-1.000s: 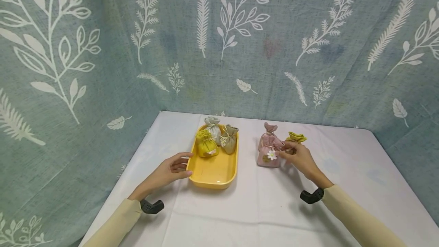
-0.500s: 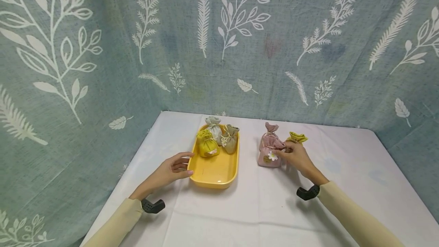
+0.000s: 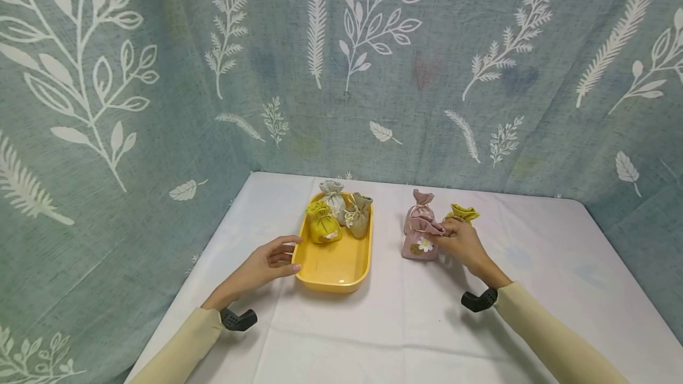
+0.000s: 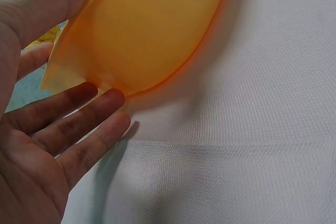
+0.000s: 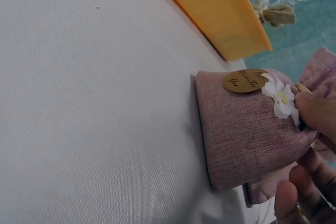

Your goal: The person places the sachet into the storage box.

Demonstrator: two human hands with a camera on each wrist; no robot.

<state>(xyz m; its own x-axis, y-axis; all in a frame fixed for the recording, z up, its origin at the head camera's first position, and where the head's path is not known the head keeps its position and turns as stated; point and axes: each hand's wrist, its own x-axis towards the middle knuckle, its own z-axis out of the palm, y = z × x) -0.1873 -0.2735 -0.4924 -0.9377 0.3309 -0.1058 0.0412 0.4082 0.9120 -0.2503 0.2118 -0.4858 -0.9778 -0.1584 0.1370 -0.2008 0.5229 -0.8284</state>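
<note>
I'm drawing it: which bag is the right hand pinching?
The front pink bag, with a white flower and brown label; the right hand pinches its neck. The other pink bag stands behind, a yellow-green one beyond the hand, three in the yellow tray.

Right at the rim, the yellow-orange tray (image 4: 152, 30) is touched by the left hand (image 4: 47, 135), three fingers held out beside its lower wall; white cloth (image 4: 252, 119) is seen beneath, something yellow (image 4: 46, 36) half-hidden beyond.
</note>
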